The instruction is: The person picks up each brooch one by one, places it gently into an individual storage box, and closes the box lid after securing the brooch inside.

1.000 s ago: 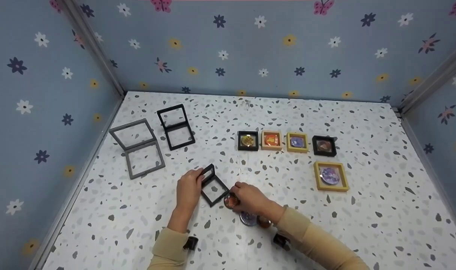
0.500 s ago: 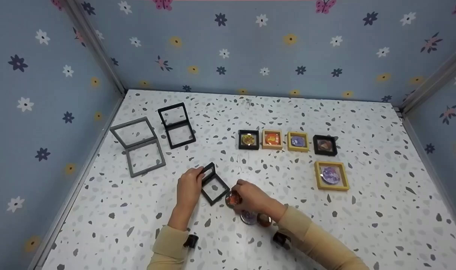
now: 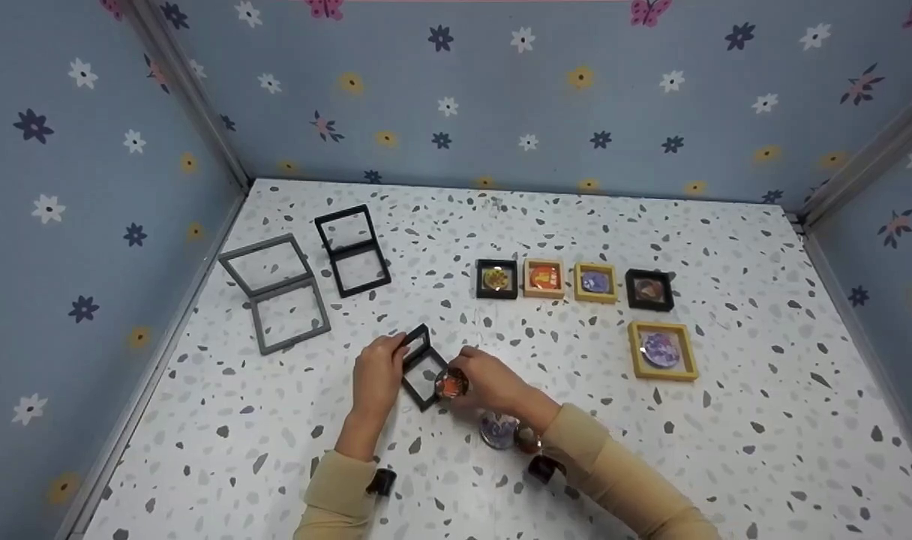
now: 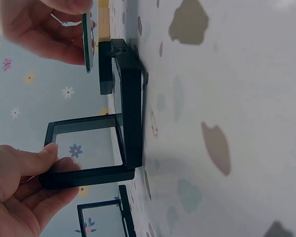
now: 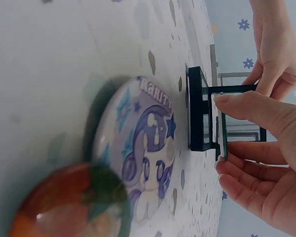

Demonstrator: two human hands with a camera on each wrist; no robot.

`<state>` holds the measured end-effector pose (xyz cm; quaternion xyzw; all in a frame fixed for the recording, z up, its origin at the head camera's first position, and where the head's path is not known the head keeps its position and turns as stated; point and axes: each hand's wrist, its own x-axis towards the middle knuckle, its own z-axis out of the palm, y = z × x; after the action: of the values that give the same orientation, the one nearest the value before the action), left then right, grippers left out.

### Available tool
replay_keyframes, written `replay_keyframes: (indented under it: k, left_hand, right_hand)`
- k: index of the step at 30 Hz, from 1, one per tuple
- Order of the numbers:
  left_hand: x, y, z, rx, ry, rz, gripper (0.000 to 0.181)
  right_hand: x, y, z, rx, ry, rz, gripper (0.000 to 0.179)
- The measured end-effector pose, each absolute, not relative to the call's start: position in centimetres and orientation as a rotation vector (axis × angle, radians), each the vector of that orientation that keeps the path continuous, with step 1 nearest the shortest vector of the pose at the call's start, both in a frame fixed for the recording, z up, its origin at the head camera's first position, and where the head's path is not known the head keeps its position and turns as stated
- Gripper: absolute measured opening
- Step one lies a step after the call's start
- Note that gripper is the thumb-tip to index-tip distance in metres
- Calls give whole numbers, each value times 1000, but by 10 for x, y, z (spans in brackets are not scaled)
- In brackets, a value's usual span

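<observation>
My left hand (image 3: 377, 379) pinches the raised lid of a small black hinged display frame (image 4: 131, 113) with clear panes. Its lower half lies on the table, and the lid stands up. A round button badge (image 3: 451, 384) with an orange picture is pinched at its edge by my right hand (image 3: 493, 382), tilted above the lower half's right corner. Seen edge-on in the right wrist view, the badge stays apart from the pane as far as I can tell. Below the right wrist lie a purple pony badge (image 5: 145, 148) and an orange-and-green badge (image 5: 74, 207).
At the left stand an open grey frame (image 3: 287, 345) and an open black frame (image 3: 362, 289). Several shut frames holding badges sit in a row at the right, including an orange one (image 3: 544, 279), with a larger yellow frame (image 3: 662, 375) in front. Flower-patterned walls (image 3: 486, 97) enclose the table.
My right hand has moved left and slightly forward, carrying the orange badge from beside the small frame to over its right corner. My left hand still holds the lid in place.
</observation>
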<state>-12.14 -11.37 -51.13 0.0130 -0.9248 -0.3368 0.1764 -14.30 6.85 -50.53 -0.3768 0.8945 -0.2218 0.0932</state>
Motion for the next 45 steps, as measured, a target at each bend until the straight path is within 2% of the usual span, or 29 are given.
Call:
replay_keyframes:
  k: [6,17,35,45]
  left_hand:
    - [-121,-114,-511,20,-2620,-952,19]
    - [-121,-115,-512,7,-2592,-962,18]
    - [-121,-115,-513,-6,-2603,-954,19]
    - [-119,-115,-512,2,-2591,-964,18]
  right_hand:
    - [-148,55,-507,-1117,2676,-650,45]
    - [-156,37,-511,-1149,2720,-607,34]
    - [-159,28,-518,-1124,2707,-552,28]
    - [-159,36,-516,-1112,2676,-647,45]
